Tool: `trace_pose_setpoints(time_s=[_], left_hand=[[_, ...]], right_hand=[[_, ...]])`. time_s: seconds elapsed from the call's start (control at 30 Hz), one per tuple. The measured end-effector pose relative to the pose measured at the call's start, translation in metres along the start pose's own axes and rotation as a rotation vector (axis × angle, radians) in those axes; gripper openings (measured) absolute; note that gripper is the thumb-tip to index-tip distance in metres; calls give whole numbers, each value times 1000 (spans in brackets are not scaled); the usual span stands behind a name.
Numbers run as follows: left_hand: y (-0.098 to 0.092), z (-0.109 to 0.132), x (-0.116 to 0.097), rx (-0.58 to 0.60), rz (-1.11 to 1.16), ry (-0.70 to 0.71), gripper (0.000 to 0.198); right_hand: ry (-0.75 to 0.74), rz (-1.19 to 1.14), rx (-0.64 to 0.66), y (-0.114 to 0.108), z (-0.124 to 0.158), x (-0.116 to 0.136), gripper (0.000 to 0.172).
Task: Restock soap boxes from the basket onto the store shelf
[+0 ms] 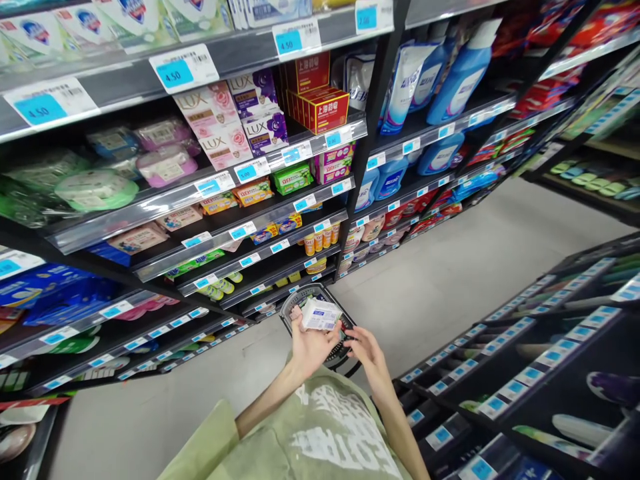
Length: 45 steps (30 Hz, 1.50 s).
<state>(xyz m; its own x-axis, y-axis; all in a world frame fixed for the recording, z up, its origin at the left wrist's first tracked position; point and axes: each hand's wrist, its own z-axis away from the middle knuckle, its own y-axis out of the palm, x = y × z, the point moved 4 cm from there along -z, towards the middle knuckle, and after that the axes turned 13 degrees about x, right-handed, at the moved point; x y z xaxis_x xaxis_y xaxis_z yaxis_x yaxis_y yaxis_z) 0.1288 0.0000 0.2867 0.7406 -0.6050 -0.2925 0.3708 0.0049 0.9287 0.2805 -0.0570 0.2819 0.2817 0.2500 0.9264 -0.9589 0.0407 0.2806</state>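
My left hand (309, 343) holds a small white packet (320, 315) low in front of me, fingers wrapped round it. My right hand (364, 348) is beside it, fingers curled, touching the packet's right edge or the basket rim; what it grips is hidden. Both hands hover over a dark wire shopping basket (295, 307) that stands on the floor of the aisle. My green shirt fills the bottom middle of the view.
Shelves with soap boxes (230, 117), red boxes (320, 103) and blue detergent bottles (455, 80) run along the left. A lower dark shelf rack (525, 360) with blue price tags stands on the right. The grey floor (450, 273) of the aisle stretches ahead.
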Motion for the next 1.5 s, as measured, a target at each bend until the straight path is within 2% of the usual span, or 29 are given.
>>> trace_pose_setpoints(time_s=[0.17,0.3,0.43,0.57,0.77,0.87,0.97,1.07,1.13,1.27,1.37,1.5], left_hand=[[4,1,9,46,-100,0,70],[7,4,12,132,-268,24,77],[5,9,12,157,-431,59,79],[6,13,9,193,-601,94,85],[12,15,4,328,-639,42,93],[4,12,4,283,-568,2,73],[-10,8,5,128,-507,-12,45],[-19,5,4,16,-514,-10,35],[-20,5,1,-15,-517,-7,36],[-15,6,-12,-4,-542,-38,49],[-10,8,-19,40,-539,-120,60],[-7,8,-22,131,-499,-174,65]], right_hand=[[-107,-65,36,10,1,2,68],[-130,-78,44,12,5,0,74],[-133,-103,32,12,4,0,82],[-141,-133,15,14,2,-1,81],[-148,-154,-61,13,6,-11,79],[-150,-195,-53,14,7,-13,79],[-145,-261,-15,18,7,-13,76],[-138,-304,10,22,5,-13,74],[-128,-333,24,24,4,-14,74],[-101,-442,26,27,2,-16,81],[-53,-544,60,31,2,-11,84],[19,-625,144,35,3,3,82]])
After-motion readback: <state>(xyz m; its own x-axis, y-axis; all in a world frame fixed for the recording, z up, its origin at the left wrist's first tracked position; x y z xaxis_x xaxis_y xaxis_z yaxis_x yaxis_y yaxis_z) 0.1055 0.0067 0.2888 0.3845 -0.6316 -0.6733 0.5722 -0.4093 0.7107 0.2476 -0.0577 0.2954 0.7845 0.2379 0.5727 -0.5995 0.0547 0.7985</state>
